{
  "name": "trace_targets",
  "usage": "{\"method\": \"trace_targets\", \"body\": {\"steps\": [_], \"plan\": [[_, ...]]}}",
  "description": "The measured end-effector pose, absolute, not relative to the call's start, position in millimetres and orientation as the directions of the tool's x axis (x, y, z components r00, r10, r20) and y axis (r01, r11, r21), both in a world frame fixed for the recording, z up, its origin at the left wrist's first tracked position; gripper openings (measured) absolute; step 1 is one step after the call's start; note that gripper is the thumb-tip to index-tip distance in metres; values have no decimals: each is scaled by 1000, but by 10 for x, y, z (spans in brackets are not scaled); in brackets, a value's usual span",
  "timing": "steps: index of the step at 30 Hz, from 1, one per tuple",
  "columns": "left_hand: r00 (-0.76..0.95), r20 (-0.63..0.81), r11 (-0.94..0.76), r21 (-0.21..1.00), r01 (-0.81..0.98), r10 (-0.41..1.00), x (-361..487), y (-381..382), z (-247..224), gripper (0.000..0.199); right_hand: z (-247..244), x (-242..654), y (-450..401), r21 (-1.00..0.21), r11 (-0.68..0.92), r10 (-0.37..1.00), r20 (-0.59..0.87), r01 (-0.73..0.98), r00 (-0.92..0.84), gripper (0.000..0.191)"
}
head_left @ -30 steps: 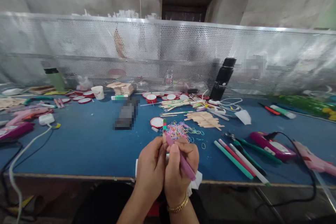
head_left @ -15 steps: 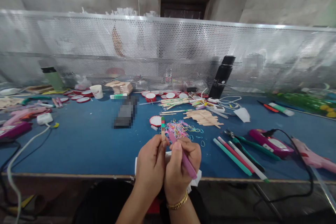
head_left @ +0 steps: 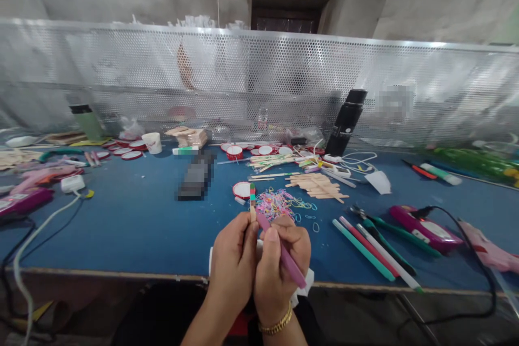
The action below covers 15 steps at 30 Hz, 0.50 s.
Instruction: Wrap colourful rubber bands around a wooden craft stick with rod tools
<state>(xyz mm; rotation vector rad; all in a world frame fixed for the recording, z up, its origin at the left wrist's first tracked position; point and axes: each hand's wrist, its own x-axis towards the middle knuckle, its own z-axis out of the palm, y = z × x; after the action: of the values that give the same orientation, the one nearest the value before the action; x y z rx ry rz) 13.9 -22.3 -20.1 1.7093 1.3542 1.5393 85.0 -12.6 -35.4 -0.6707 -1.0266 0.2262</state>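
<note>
Between the fingers of my left hand a wooden craft stick stands upright, its top banded in green, red and teal. My right hand grips a purple marker pen, its upper end touching or nearly touching the stick's lower part; the tip itself is too small to make out. Both hands are close together over the front edge of the table. Just beyond them lies a pile of small coloured rubber bands, with a small round red-rimmed drum beside it. White paper shows partly under my hands.
Plain craft sticks lie behind the rubber bands. To the right are several markers, green-handled pliers, a magenta device and a pink glue gun. A black bottle stands near the perforated metal screen.
The camera view has shifted slightly, so the table things appear a little lower and further right. Both hands keep their hold on the stick and the marker, with hardly any movement.
</note>
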Motion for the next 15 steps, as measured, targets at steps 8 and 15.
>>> {"method": "trace_targets", "body": {"steps": [8, 15], "plan": [[-129, 466, -403, 851, 338, 875, 136, -226, -218, 35, -358, 861, -133, -619, 776, 502, 721, 119, 478, 15], [-123, 474, -410, 843, 348, 872, 136, -226, -201, 35, -385, 849, -122, -621, 777, 511, 718, 103, 472, 12]]}}
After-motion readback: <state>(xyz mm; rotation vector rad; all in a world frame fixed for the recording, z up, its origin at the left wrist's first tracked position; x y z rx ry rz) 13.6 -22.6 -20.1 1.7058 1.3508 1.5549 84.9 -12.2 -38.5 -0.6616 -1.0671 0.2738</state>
